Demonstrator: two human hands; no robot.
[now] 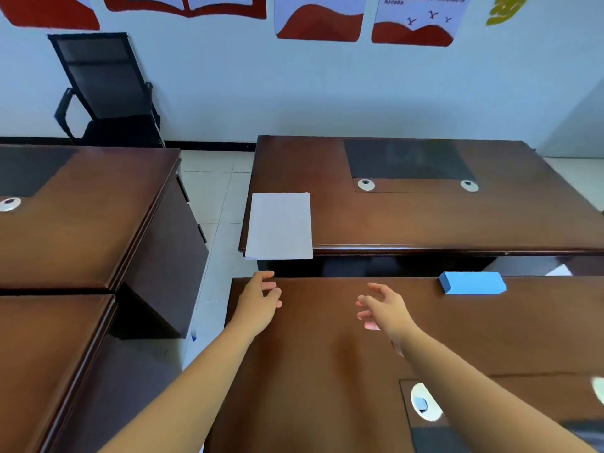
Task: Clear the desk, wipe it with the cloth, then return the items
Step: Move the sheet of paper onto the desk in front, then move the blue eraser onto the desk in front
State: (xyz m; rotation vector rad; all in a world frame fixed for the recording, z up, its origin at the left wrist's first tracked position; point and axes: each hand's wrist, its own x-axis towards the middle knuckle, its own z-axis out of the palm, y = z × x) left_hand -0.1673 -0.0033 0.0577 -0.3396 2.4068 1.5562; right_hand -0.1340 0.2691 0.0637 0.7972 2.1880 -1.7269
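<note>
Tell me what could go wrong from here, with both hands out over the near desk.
1. The paper overhangs the far desk's near edge; a careless tug or draught could drop it in the gap.
2. The blue block sits at the near desk's far edge; a sweep by the right hand might push it off.

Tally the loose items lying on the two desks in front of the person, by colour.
White: 1, the paper stack on the far desk
Blue: 1, the blue block on the near desk
Total: 2
</note>
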